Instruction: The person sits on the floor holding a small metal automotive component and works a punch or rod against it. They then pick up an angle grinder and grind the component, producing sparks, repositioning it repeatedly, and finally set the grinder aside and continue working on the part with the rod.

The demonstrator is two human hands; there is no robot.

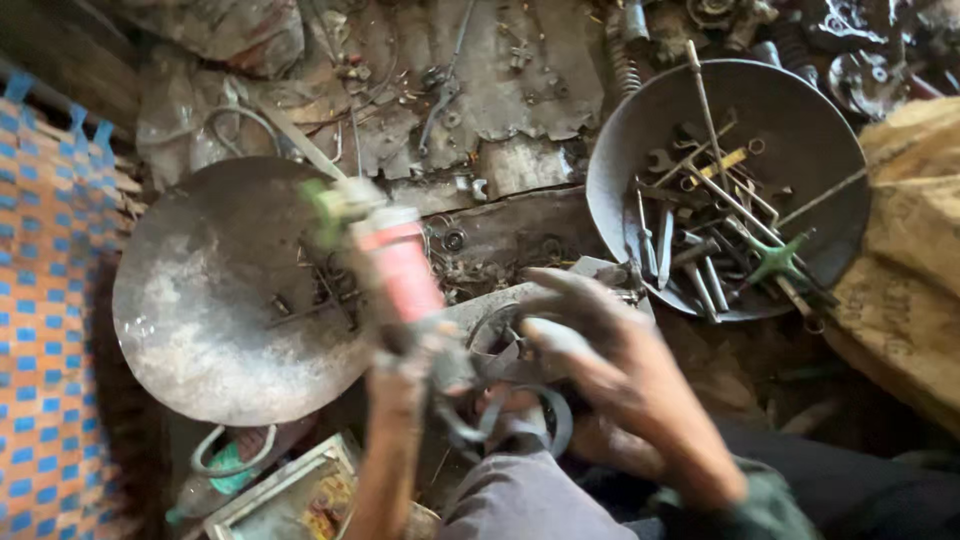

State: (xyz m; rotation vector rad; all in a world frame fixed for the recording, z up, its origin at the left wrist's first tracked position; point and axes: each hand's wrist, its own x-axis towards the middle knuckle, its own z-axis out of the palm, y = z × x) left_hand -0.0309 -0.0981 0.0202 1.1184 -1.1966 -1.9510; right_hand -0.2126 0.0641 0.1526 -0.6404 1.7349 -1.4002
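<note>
My left hand (405, 375) grips a red and white can with a green top (395, 255), tilted and blurred, above the edge of a big round metal pan (200, 300). My right hand (600, 350), greasy and with fingers spread, rests over a dirty metal part with rings (520, 400) on my lap. The part is mostly hidden under that hand.
A second metal pan (800, 130) at the upper right holds several wrenches, rods and a green cross wrench (778, 262). Scrap, springs and small parts litter the ground behind. A blue and orange woven mat (45, 350) lies at left, a sack (915, 250) at right.
</note>
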